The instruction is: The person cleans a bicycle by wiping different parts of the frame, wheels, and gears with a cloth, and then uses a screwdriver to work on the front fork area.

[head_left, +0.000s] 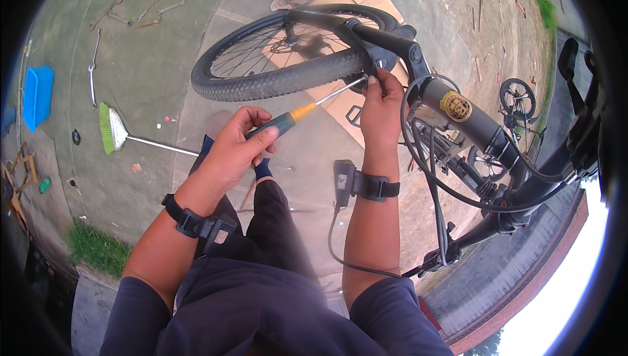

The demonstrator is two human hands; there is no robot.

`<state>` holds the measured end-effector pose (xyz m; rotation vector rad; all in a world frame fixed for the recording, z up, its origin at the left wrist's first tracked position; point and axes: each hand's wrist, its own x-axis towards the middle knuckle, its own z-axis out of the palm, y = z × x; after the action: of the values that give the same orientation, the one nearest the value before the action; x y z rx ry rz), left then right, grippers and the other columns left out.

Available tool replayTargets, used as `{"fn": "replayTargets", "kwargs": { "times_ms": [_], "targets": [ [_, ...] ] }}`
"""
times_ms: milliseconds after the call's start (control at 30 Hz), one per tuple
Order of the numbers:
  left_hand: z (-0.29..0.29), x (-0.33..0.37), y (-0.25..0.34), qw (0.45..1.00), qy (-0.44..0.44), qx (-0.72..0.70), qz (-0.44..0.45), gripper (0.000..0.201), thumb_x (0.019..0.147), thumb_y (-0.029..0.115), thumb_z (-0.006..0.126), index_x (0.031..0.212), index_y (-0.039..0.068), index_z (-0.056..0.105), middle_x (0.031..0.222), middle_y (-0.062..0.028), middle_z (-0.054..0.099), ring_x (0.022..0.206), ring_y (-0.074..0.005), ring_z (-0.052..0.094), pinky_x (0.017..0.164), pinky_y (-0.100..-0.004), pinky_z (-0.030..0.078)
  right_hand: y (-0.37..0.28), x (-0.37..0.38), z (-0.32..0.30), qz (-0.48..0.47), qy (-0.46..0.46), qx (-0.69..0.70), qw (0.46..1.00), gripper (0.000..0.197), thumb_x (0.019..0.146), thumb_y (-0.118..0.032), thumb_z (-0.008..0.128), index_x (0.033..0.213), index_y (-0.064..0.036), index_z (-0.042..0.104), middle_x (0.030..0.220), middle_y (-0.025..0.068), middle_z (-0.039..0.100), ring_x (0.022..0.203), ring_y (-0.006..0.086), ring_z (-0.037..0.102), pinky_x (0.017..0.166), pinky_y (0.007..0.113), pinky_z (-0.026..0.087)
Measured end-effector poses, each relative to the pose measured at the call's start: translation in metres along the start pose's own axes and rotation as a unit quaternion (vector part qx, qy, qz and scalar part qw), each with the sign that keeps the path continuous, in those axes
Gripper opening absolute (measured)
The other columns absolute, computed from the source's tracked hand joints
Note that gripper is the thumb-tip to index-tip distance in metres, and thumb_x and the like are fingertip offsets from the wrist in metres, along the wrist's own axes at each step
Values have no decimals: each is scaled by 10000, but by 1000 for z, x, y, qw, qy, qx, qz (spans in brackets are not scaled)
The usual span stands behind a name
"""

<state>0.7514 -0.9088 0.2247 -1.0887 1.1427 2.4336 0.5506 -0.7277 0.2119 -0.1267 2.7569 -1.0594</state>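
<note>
My left hand is closed round the green and yellow handle of a screwdriver. Its metal shaft points up and right, and its tip meets the fingertips of my right hand. Those fingers are pinched beside the black bicycle's fork, close to the tyre; what they hold is hidden or too small to make out. The bicycle's front wheel, with a knobbly black tyre, lies beyond my hands. The dark bicycle frame, with a round gold badge, runs down to the right, with black cables looping beside it.
Flattened cardboard lies under the wheel. Several wrenches are scattered on the floor at the far left. A green-bristled broom and a blue bin are at the left. Another bicycle lies at the right.
</note>
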Motion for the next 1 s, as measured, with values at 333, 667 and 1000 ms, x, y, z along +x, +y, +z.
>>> {"fn": "replayTargets", "kwargs": {
  "times_ms": [333,667,1000],
  "targets": [
    [-1,3,-5,999,-3,45,9,272,1006,171,627,1224,56,512,1069,-75,621,843,-149,670,586,-230,445,-6,-2,-1,13,-5,1,1000,284,994,-105,614,1236,37,651,1035,111,719,864,150,701,797,302,554],
    [0,3,-1,1000,-1,-19,4,290,1010,229,641,1211,65,513,1018,-88,657,770,-160,687,544,-228,436,-6,-2,-1,12,-16,7,1000,281,1005,-92,590,1251,36,639,1063,106,712,879,146,681,815,297,545],
    [3,6,-2,999,-22,-17,-20,267,1036,250,614,1208,54,554,983,-100,692,709,-165,684,520,-235,449,-12,-7,-3,19,-12,7,1000,316,987,-87,564,1269,38,633,1146,138,700,1033,191,669,917,326,515]
  ]
}}
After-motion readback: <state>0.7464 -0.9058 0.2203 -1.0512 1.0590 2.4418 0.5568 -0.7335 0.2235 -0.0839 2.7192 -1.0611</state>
